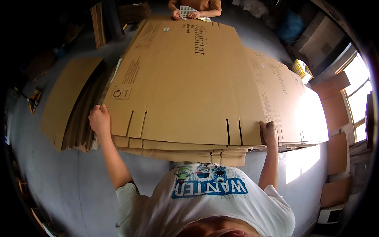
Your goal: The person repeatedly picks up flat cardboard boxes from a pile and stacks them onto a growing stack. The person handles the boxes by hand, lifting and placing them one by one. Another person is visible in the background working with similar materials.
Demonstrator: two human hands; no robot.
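Observation:
A large flattened cardboard box [185,91] with dark print lies across a stack in front of me, its slotted flaps toward my body. My left hand [99,117] is closed on its left edge, near the front corner. At the right edge my right hand [269,131] grips the same box with curled fingers; the fingertips' underside is hidden. Beneath the near edge, more flattened cardboard layers [233,158] stick out unevenly. Another printed flat box [294,102] lies to the right, partly washed out by sunlight.
A co-worker's hands [193,15] hold a sheet of labels [188,10] at the far end. To the left stands another cardboard stack [73,93]. A yellow crate [302,70] sits at the far right, and cardboard panels [336,154] lean near the bright window [357,87].

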